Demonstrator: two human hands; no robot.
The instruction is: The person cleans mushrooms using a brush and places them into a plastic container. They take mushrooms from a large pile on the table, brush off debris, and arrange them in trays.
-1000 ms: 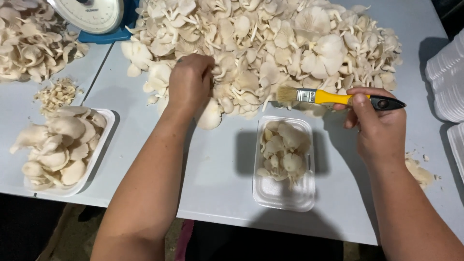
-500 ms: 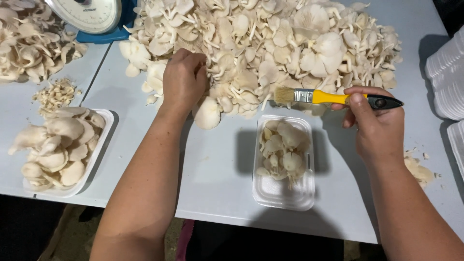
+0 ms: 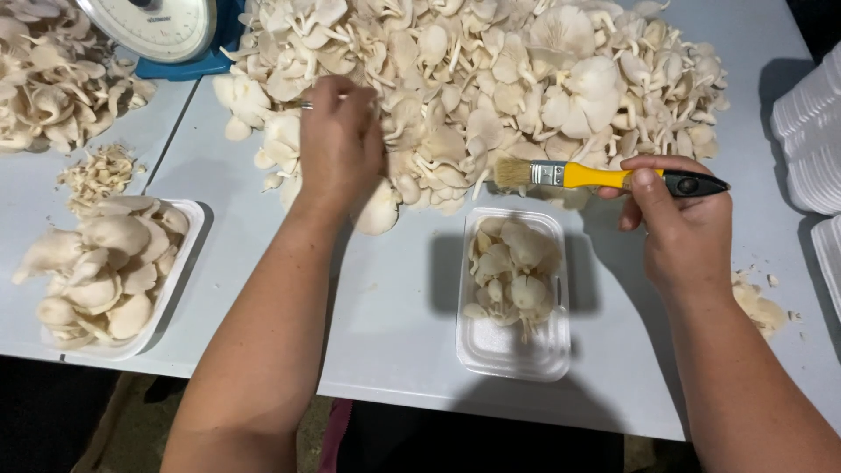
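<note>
Head view, looking down on a pale grey table (image 3: 394,307). Left hand (image 3: 340,144) reaching into the near edge of a large heap of oyster mushrooms (image 3: 491,79), knuckles up, fingers curled down among the caps; whether closed on one or only touching, impossible to tell from above. Right hand (image 3: 679,228) wrapped around the dark end of a paintbrush (image 3: 604,177) with a yellow handle, held level, pale bristles pointing left and hovering just over the front of the heap. Between the two forearms, a clear plastic tray (image 3: 512,346), partly filled with small mushrooms at its far end, near end bare, standing just beside the heap. At far left, a white foam tray (image 3: 180,271) piled with larger mushrooms, a small mound of trimmings (image 3: 98,173) beyond it. A second pile of mushrooms (image 3: 48,83) in the top left corner, next to a white-dialled kitchen scale (image 3: 158,26) on a blue base. Stacked white foam trays (image 3: 810,131) at the right edge, a few mushroom scraps (image 3: 758,307) lying near the right wrist.
</note>
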